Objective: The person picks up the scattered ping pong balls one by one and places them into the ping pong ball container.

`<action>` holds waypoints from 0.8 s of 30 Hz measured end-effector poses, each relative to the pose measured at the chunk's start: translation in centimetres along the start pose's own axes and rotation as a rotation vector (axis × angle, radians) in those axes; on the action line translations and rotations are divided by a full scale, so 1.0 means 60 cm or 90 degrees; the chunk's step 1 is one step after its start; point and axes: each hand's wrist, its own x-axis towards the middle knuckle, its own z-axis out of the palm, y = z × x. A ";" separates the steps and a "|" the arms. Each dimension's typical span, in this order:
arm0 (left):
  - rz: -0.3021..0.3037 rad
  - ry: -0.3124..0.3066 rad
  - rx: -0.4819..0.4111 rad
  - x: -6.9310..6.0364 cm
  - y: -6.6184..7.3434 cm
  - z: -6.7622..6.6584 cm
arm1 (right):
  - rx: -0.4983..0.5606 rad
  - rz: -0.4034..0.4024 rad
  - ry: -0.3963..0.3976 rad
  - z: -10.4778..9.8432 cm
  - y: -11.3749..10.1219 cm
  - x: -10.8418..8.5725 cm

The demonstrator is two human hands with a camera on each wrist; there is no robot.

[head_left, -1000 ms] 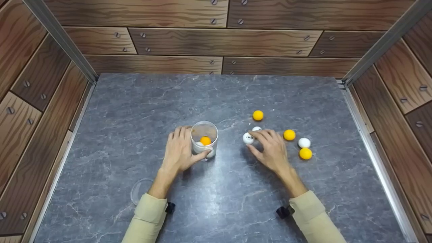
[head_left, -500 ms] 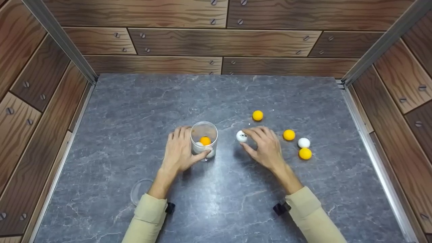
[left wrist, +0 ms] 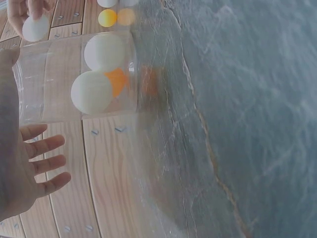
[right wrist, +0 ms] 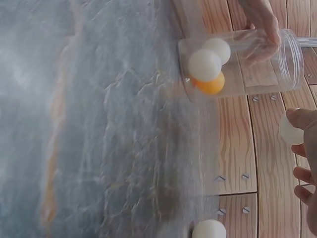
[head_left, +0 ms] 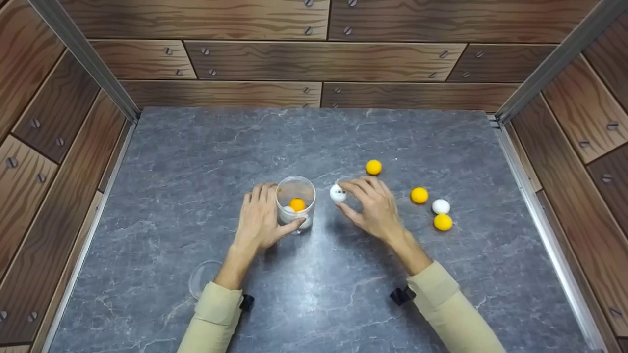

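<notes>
My left hand (head_left: 260,215) holds an upright clear plastic jar (head_left: 296,189), its thumb across the near side. Two white balls (left wrist: 92,92) and an orange ball (head_left: 297,204) lie at the jar's bottom. To the right of the jar, my right hand (head_left: 375,208) pinches a white ping-pong ball (head_left: 338,193) between thumb and fingertips, raised off the table. In the right wrist view, this held ball (right wrist: 290,130) is near the jar's open mouth but apart from it. Another white ball (right wrist: 209,229) shows at the bottom of that view.
Beyond the right hand sits an orange ball (head_left: 374,167). Farther right are another orange ball (head_left: 419,195), a white ball (head_left: 441,206) and an orange ball (head_left: 443,222) close together. A clear round lid (head_left: 202,280) lies beside the left forearm. Wood-patterned walls (head_left: 255,61) border the grey table (head_left: 221,142).
My right hand has moved left with the pinched white ball, closer to the jar. The left hand and the jar have stayed in place.
</notes>
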 end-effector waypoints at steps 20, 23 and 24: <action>0.006 0.007 0.001 0.000 -0.001 0.000 | 0.036 -0.036 0.032 0.000 -0.040 0.062; 0.001 -0.003 0.012 0.000 0.000 -0.001 | 0.031 -0.046 0.033 -0.002 -0.044 0.073; 0.001 -0.005 0.015 0.000 0.000 -0.001 | 0.029 -0.050 0.032 -0.002 -0.046 0.075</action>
